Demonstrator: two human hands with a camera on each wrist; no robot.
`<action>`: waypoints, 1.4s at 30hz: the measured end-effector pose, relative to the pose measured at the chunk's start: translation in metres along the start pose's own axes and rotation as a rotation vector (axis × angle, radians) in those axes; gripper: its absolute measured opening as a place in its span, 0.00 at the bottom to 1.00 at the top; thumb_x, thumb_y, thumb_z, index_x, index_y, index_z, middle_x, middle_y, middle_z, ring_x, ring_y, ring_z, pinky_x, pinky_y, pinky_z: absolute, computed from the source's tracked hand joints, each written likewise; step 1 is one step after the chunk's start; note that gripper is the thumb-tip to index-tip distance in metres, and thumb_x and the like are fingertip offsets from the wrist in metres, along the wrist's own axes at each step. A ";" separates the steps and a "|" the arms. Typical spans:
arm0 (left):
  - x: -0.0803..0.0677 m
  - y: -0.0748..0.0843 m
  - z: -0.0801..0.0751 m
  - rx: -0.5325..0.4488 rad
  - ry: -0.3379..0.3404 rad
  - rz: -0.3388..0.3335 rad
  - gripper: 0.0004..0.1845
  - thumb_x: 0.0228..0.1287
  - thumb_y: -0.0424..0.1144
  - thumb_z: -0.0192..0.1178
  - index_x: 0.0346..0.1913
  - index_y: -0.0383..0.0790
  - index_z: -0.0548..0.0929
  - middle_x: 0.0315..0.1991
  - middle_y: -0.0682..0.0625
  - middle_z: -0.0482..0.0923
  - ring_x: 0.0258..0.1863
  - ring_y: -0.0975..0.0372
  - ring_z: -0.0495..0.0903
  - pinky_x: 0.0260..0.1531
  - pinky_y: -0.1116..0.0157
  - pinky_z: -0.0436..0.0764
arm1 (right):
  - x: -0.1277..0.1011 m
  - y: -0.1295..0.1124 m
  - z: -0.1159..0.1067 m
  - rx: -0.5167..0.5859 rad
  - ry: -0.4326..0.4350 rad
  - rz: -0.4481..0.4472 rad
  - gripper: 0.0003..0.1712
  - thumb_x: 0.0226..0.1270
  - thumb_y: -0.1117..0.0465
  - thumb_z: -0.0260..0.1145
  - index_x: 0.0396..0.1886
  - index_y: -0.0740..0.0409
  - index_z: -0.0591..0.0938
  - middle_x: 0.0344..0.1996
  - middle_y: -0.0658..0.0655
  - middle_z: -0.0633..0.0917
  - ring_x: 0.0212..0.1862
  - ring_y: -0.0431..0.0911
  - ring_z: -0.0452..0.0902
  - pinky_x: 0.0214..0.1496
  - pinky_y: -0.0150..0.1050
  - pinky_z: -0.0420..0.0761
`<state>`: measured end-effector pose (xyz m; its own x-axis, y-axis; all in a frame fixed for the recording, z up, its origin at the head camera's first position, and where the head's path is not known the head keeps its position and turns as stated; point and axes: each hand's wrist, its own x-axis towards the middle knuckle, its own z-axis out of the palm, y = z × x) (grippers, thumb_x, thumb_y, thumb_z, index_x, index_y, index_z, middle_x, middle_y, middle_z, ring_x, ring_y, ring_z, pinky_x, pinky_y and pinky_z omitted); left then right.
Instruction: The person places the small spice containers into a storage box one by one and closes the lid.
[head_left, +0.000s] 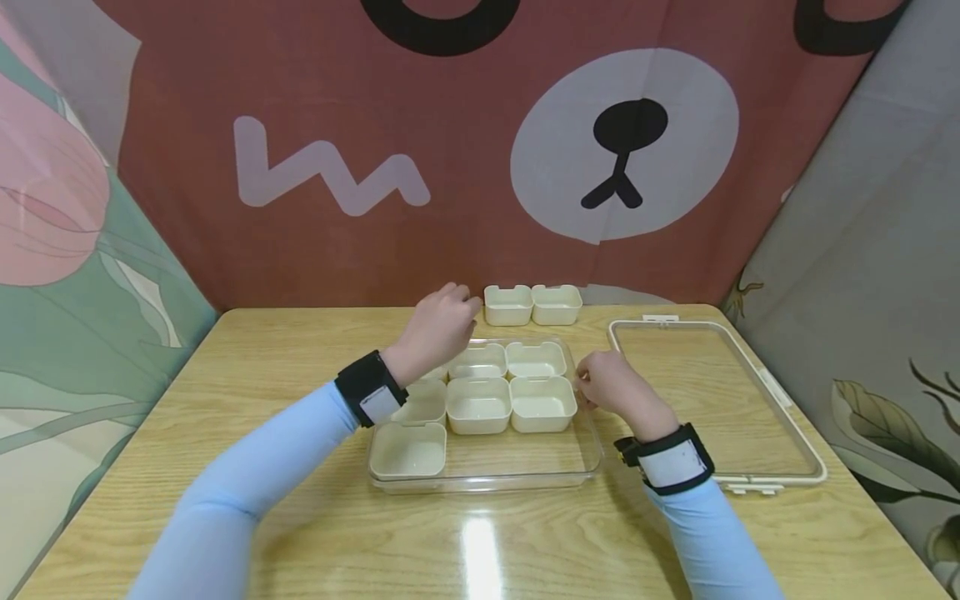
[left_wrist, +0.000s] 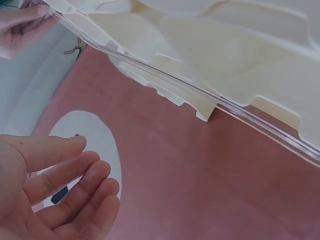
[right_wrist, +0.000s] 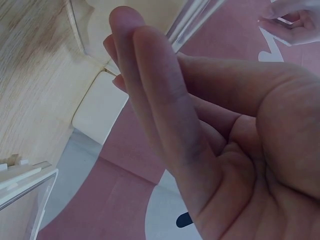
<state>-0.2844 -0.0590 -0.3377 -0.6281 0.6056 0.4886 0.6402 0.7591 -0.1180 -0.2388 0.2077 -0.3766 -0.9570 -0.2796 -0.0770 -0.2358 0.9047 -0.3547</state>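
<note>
My left hand [head_left: 438, 325] hovers over the back left of a clear plastic tray [head_left: 487, 483], its fingers loosely bent and holding nothing, as the left wrist view confirms. Just right of its fingertips, two small cream bins [head_left: 508, 307] stand side by side behind the tray. Inside the tray sit several matching cream bins [head_left: 478, 407], arranged in rows, with a single one [head_left: 408, 450] at the front left. The left hand and forearm partly hide the bins at the left. At the tray's right wall is my right hand [head_left: 617, 385], with extended fingers and nothing in its grasp.
A clear lid with a white rim [head_left: 795, 481] and clips lies on the right of the wooden table [head_left: 300, 533]. Behind the table hangs a reddish-brown cloth [head_left: 322, 258] with a bear's face. Patterned fabric flanks both sides.
</note>
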 end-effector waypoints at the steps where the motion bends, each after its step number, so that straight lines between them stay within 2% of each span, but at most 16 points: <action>1: 0.002 -0.001 0.001 0.002 -0.003 -0.006 0.08 0.57 0.33 0.63 0.40 0.37 0.85 0.32 0.46 0.80 0.32 0.57 0.75 0.30 0.65 0.79 | 0.000 0.000 0.000 -0.003 0.000 -0.001 0.12 0.66 0.65 0.59 0.26 0.64 0.85 0.16 0.55 0.83 0.19 0.39 0.76 0.25 0.34 0.76; 8: 0.017 -0.002 0.011 0.030 -0.020 -0.017 0.09 0.59 0.33 0.60 0.42 0.36 0.85 0.31 0.45 0.80 0.29 0.57 0.74 0.27 0.65 0.77 | -0.001 -0.001 -0.002 0.011 -0.003 0.016 0.11 0.66 0.66 0.59 0.31 0.66 0.85 0.18 0.56 0.84 0.21 0.43 0.80 0.26 0.35 0.77; 13: 0.027 -0.003 0.019 0.027 -0.035 -0.032 0.09 0.60 0.32 0.58 0.42 0.37 0.86 0.30 0.45 0.79 0.28 0.57 0.73 0.25 0.65 0.76 | 0.000 0.000 -0.001 0.009 0.000 0.020 0.11 0.66 0.66 0.59 0.28 0.65 0.85 0.18 0.56 0.84 0.20 0.42 0.78 0.26 0.35 0.77; 26: 0.048 -0.007 0.034 0.003 -0.153 -0.148 0.11 0.59 0.29 0.56 0.42 0.40 0.86 0.34 0.45 0.80 0.33 0.55 0.76 0.28 0.63 0.78 | -0.001 -0.001 -0.001 0.003 -0.008 0.018 0.12 0.66 0.66 0.59 0.26 0.63 0.85 0.15 0.52 0.82 0.19 0.40 0.76 0.26 0.34 0.76; 32: 0.059 -0.008 0.039 0.011 -0.195 -0.161 0.09 0.59 0.28 0.57 0.38 0.40 0.86 0.33 0.45 0.80 0.33 0.55 0.76 0.28 0.62 0.78 | 0.000 0.000 -0.001 -0.007 -0.004 0.014 0.12 0.66 0.65 0.59 0.25 0.62 0.84 0.15 0.52 0.82 0.19 0.40 0.75 0.26 0.34 0.76; 42: 0.074 -0.007 0.049 0.025 -0.253 -0.166 0.08 0.58 0.29 0.59 0.37 0.40 0.86 0.32 0.46 0.81 0.31 0.56 0.78 0.27 0.63 0.79 | 0.000 -0.001 -0.002 -0.025 0.018 -0.015 0.13 0.65 0.65 0.60 0.21 0.61 0.84 0.14 0.52 0.82 0.19 0.39 0.75 0.26 0.34 0.76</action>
<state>-0.3573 -0.0078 -0.3425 -0.8154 0.5108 0.2722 0.5107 0.8563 -0.0770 -0.2391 0.2076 -0.3745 -0.9561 -0.2879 -0.0544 -0.2545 0.9081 -0.3326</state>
